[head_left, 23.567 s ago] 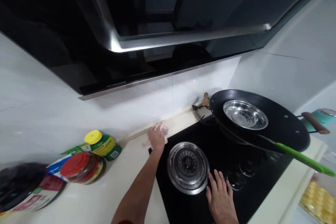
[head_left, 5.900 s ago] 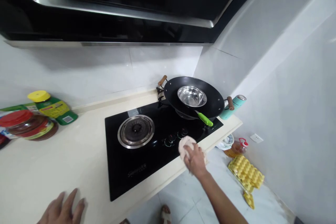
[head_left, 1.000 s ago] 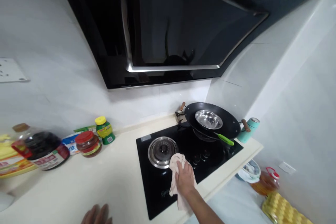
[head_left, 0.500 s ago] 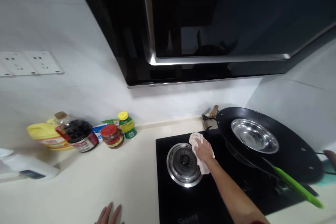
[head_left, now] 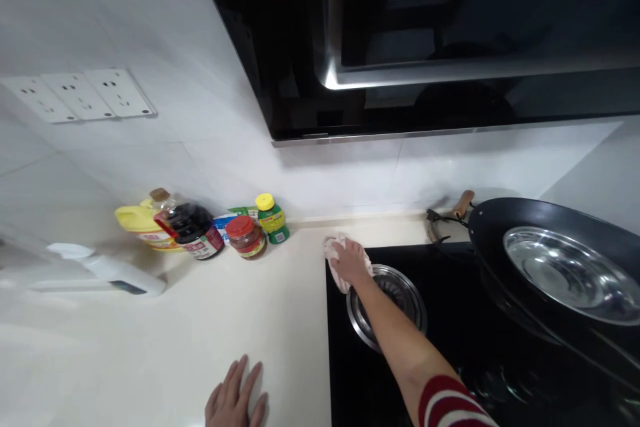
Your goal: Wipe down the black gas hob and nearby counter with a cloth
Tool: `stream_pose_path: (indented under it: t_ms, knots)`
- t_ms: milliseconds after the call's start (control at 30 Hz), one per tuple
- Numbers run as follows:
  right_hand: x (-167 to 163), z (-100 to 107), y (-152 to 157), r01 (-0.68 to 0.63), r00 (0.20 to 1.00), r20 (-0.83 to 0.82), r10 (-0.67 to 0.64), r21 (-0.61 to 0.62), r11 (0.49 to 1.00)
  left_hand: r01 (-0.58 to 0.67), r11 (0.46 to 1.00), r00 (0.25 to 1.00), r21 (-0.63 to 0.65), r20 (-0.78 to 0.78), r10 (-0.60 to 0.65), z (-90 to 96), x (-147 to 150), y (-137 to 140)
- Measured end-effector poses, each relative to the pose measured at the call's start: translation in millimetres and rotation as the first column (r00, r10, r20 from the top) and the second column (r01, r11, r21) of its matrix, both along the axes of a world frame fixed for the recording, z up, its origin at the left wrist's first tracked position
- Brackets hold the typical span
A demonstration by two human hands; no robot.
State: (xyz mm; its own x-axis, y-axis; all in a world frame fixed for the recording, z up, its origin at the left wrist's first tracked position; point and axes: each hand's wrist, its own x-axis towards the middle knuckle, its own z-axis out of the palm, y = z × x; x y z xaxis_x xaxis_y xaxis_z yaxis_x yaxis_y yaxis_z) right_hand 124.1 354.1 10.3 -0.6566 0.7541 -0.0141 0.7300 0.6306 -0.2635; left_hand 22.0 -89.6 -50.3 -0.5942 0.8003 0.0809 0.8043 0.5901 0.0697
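My right hand [head_left: 352,262] presses a pale pink cloth [head_left: 338,272] onto the back left corner of the black glass cooktop [head_left: 350,373]. The cloth is bunched under the fingers, and part of it lies at the cooktop's edge. Just right of it is the round steel-ringed burner [head_left: 415,303], partly covered by my forearm. My left hand [head_left: 234,397] rests on the pale countertop [head_left: 285,333] with its fingers spread, holding nothing.
A black wok [head_left: 485,227] holding a steel bowl [head_left: 565,273] stands on the right. Along the wall are a green yellow-capped bottle [head_left: 273,220], a red-lidded jar [head_left: 246,238], a dark sauce bottle [head_left: 193,227] and a white spray bottle [head_left: 117,273]. A black range hood [head_left: 300,93] overhangs.
My right hand has moved the cloth from the burner's right side to the cooktop's back left corner. The view has swung right, and more of my left hand shows.
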Motion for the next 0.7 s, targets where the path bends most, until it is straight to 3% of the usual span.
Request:
stream_pose_path:
  t_ms: [133,300,533,700]
  knots:
    - [-5,0,-50,-0.029,0.997,-0.068,0.029,0.002,1.0,0.0,1.0,1.0,0.012,0.018,0.0,15.6,8,5]
    - [33,-2,-118,-0.095,0.987,-0.133,0.092,-0.011,0.995,0.016,0.999,0.999,0.035,0.039,-0.017,27.5,13,12]
    - [136,-21,-214,-0.132,0.98,-0.145,0.132,0.009,0.991,0.012,1.0,0.998,-0.013,0.058,-0.011,35.6,19,18]
    - [228,-31,-215,0.021,0.998,-0.058,-0.014,0.132,0.991,0.016,1.0,0.997,-0.017,0.069,-0.014,37.7,22,21]
